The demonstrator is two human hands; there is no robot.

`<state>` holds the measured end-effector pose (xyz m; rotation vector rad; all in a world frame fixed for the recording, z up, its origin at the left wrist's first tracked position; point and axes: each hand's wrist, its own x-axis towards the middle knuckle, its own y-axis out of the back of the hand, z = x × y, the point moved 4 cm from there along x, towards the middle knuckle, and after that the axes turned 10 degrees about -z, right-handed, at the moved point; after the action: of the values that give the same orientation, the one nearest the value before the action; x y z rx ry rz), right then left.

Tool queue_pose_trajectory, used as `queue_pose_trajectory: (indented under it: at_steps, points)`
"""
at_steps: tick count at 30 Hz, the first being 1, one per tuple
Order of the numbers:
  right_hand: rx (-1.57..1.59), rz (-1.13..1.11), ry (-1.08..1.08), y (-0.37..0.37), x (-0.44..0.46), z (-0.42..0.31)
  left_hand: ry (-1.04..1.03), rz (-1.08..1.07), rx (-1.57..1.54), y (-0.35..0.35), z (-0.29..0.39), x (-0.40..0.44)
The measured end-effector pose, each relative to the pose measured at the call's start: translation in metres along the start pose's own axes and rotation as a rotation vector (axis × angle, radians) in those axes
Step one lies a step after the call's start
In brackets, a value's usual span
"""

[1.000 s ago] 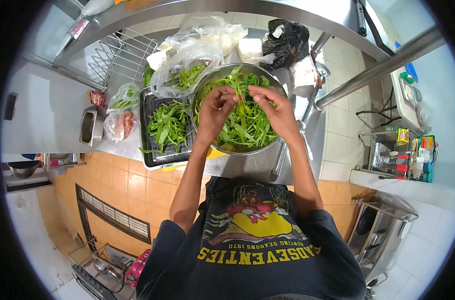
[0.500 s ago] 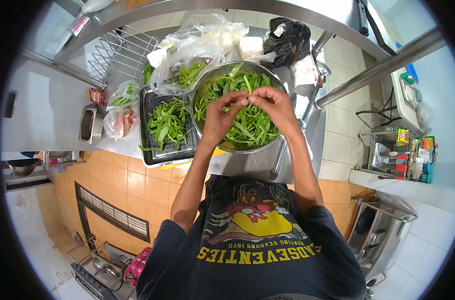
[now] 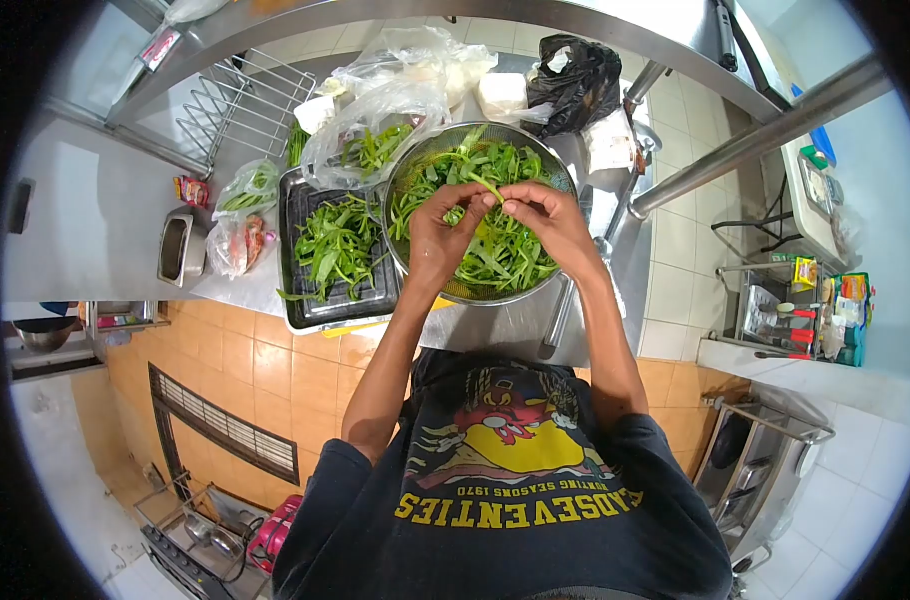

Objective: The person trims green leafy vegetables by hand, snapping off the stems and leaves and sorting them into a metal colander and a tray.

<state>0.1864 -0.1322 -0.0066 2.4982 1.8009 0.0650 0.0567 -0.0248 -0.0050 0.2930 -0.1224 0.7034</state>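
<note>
Above a large metal colander, my left hand and my right hand meet fingertip to fingertip. Both pinch one green water spinach stem, which slants up to the left between them. Leafy water spinach fills much of the colander beneath my hands, and my wrists pass over its near rim. Left of it, a black ribbed tray holds a loose heap of the same greens. My fingers hide the lower end of the stem.
Behind the colander lie a clear plastic bag with greens, a white block-like package and a black plastic bag. A wire rack and a steel container stand left. A metal post crosses on the right.
The stem has gone from nearly upright to a leftward slant between my fingers. My fingertips have shifted slightly; the tray and colander stay put.
</note>
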Motion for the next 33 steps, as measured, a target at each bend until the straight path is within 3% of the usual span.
queue_pose_trajectory:
  at_steps: [10,16,19,22,29,33]
  points:
    - [0.070,0.037,0.013,-0.005,-0.004,-0.006,-0.183,-0.010,0.467,0.012,0.024,0.007]
    - [0.170,0.109,-0.015,0.011,-0.006,0.003,0.059,0.111,0.069,0.024,0.000,0.006]
    - [0.229,0.139,0.004,0.008,-0.003,0.000,0.070,0.016,-0.171,0.009,-0.008,0.005]
    - [0.243,0.164,0.057,0.001,-0.001,-0.002,0.118,-0.084,-0.176,-0.006,-0.006,0.003]
    - [0.183,0.133,0.039,-0.001,-0.001,0.000,0.029,-0.047,0.129,-0.008,0.007,0.000]
    - [0.253,0.095,0.035,-0.005,-0.003,-0.005,0.027,-0.012,0.074,-0.005,0.004,0.000]
